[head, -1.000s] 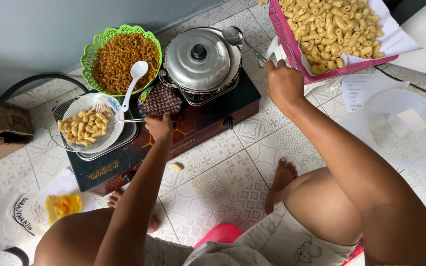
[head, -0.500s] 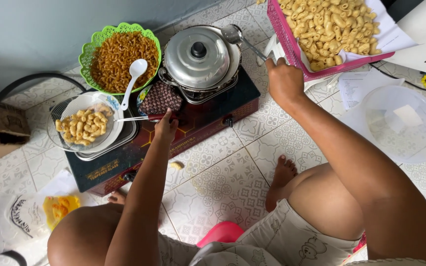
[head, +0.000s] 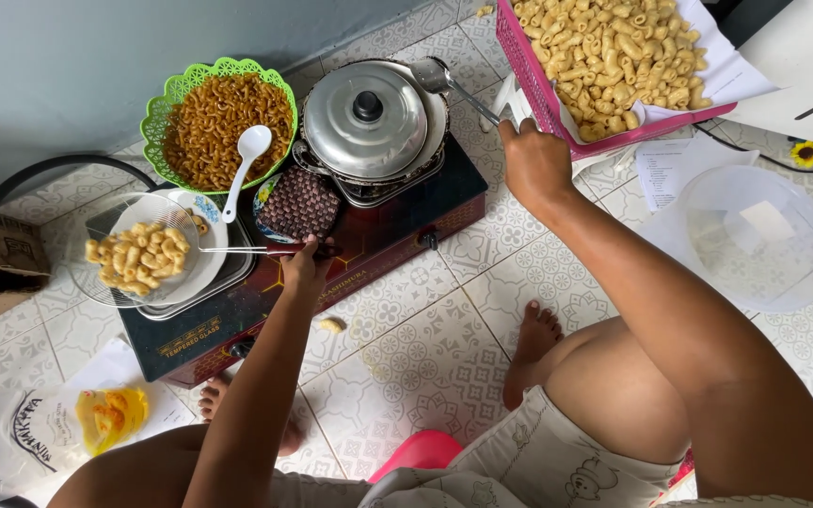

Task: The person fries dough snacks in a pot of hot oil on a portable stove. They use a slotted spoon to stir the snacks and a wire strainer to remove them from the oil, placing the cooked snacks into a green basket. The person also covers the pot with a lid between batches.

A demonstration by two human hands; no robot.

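My left hand (head: 304,266) grips the thin handle of a wire skimmer (head: 134,252) loaded with pale fried macaroni, held over a white plate (head: 201,273) on the left of a tabletop gas stove (head: 331,273). My right hand (head: 534,162) holds the near edge of a pink basket (head: 557,103) heaped with fried macaroni. A covered steel pot (head: 367,118) sits on the stove's burner, with a ladle (head: 439,80) resting on its rim. A woven pot holder (head: 298,202) lies beside my left hand.
A green basket (head: 167,103) of brown seasoned macaroni with a white spoon (head: 247,155) stands behind the stove. A clear plastic bowl (head: 755,240) and papers lie at right. A plastic bag (head: 58,428) sits at lower left. One macaroni piece (head: 331,325) lies on the tiled floor.
The skimmer of macaroni has shifted slightly over the plate with my left hand. My right hand stays at the pink basket's edge.
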